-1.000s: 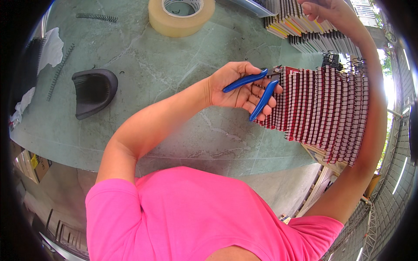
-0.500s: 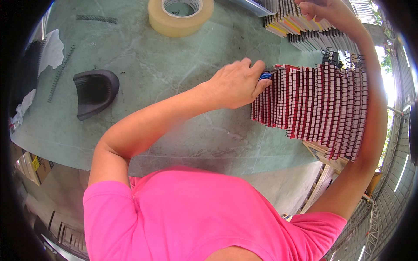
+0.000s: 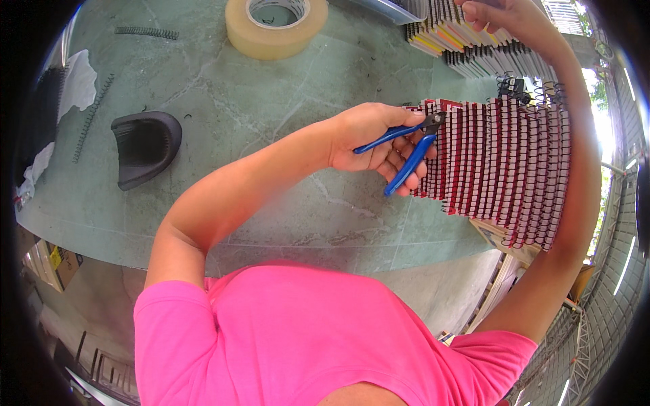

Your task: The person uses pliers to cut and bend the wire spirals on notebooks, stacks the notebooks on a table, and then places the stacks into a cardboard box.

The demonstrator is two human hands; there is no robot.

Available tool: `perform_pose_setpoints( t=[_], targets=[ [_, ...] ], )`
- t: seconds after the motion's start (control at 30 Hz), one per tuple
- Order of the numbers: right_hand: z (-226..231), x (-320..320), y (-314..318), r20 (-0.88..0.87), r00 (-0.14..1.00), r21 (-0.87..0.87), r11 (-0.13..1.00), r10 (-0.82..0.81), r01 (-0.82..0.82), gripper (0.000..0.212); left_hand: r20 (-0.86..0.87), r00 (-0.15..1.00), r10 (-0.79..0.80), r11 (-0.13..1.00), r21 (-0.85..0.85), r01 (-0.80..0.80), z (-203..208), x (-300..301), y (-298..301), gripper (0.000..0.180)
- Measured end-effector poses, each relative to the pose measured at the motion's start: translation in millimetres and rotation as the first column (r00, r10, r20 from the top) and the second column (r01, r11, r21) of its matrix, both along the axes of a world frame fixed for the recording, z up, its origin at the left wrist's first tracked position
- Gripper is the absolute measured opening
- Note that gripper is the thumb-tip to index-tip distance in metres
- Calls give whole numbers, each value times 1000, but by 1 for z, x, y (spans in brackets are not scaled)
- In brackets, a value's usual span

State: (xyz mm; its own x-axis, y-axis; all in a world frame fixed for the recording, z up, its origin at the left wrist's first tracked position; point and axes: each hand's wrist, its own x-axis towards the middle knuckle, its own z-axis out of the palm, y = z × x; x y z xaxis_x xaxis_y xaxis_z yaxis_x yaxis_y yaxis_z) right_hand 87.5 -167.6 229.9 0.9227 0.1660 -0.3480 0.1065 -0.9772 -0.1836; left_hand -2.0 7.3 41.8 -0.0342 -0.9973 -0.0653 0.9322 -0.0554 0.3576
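Note:
My left hand (image 3: 379, 142) holds a pair of small wire cutters (image 3: 410, 157) with blue handles and dark jaws. Its palm is turned up, the handles spread across the fingers. The jaws point at the upper left part of a long stack of spiral-bound notebooks (image 3: 497, 169) with red covers and black wire coils. Around the right side of this stack bends my right arm. At the top edge, my right hand (image 3: 497, 19) has loosely curved fingers apart, with nothing visible in them. It hovers over or beside another stack of notebooks (image 3: 450, 37) with yellow and white edges.
A big roll of clear tape (image 3: 271, 44) lies on the green table (image 3: 271, 203). To the left are a black curved tape-dispenser-like piece (image 3: 132, 172), loose wire coils (image 3: 145, 32) and torn white plastic (image 3: 80, 81). A clear plastic bin (image 3: 399, 9) stands at the top.
My left hand has turned from back-up to palm-up, bringing the cutters' spread blue handles into sight. My right hand has hardly moved.

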Motion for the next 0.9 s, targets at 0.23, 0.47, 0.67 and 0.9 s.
perform_pose_setpoints(
  t=[0.23, 0.47, 0.67, 0.9],
  targets=[
    [3, -3, -5, -17, 1000, 12, 1000, -23, 23, 25, 982, -18, 186, 812, -164, -561, -1, -17, -4, 46],
    [2, -1, 2, 21, 999, -65, 998, 24, -23, 26, 413, 903, 114, 988, 53, -148, 6, 5, 7, 56],
    [7, -17, -1, -47, 976, -59, 976, -214, 212, 28, 599, 787, 147, 979, 25, -202, 7, -4, -9, 48],
    [9, -13, 8, -53, 994, -106, 991, -91, 85, 30, 750, 661, 5, 991, 84, -104, 32, 24, 11, 47]
  ],
)
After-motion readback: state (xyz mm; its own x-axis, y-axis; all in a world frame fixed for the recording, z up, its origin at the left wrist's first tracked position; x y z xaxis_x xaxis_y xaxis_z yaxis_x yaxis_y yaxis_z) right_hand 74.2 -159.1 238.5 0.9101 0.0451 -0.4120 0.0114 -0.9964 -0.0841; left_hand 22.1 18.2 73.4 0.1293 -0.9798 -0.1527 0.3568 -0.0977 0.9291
